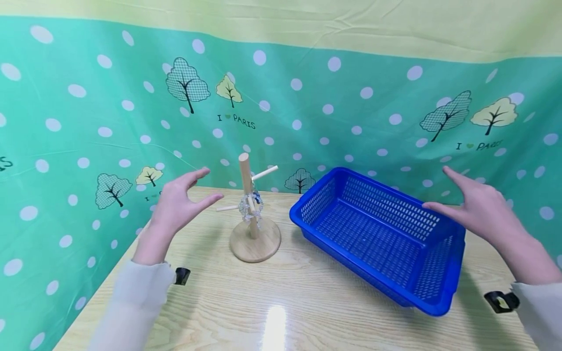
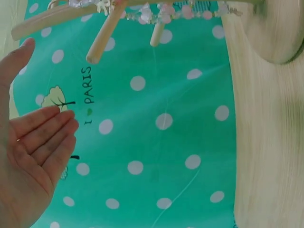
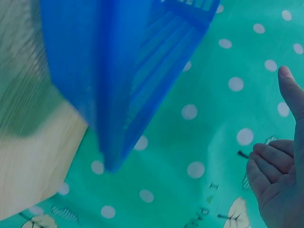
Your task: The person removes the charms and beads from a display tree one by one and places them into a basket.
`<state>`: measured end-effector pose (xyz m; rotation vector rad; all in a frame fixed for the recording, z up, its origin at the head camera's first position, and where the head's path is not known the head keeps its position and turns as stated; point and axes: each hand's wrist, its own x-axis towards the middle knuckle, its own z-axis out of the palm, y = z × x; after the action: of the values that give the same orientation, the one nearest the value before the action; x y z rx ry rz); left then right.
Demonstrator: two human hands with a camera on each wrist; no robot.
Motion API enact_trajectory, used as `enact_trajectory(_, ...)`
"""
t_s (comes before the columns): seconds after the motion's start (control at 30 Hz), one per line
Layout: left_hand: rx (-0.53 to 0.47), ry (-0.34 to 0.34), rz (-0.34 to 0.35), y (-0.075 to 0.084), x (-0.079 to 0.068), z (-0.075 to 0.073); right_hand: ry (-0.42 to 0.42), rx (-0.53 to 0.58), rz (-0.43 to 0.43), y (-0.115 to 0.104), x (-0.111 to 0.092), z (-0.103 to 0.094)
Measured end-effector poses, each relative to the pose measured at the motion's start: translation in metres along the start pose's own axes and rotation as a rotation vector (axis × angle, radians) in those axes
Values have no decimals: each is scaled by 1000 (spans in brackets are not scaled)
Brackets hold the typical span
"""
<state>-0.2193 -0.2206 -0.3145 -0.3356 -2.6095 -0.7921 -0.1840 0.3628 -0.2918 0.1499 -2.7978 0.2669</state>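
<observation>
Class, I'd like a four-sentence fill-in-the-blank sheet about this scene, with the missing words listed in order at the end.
1. The colour of the basket is ____.
2. The beaded jewellery hangs on a stand made of ____.
3. Of the basket and the stand, the left hand is nearer to the ____.
4. The city named on the backdrop is ____.

Missing words: blue; wood; stand; Paris

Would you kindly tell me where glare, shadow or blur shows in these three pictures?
Head view: a bright white glare patch on the table near the bottom edge, with soft shadows by both arms; left wrist view: pale and slightly washed out, though the left hand reads clearly; right wrist view: the near edge of the basket is blurred, beside a shadow on the tabletop.
</observation>
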Motion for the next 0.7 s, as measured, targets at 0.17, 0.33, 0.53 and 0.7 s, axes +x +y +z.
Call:
enact_trajectory(0.17,-105,-42,-9,1,-3,7,37,46,-53,-17,8,1)
enact_trajectory(0.33,-224,-65,3,-1,-5,14,57,57,-99,-36,18,1)
enact_trajectory(0.53,-333,-96,0,-4,-8,24,66,103,-131,-60,30,3)
enact_trajectory(0.7,-362,-97,-4,-4,-11,31,8,265,-123,-83,39,4)
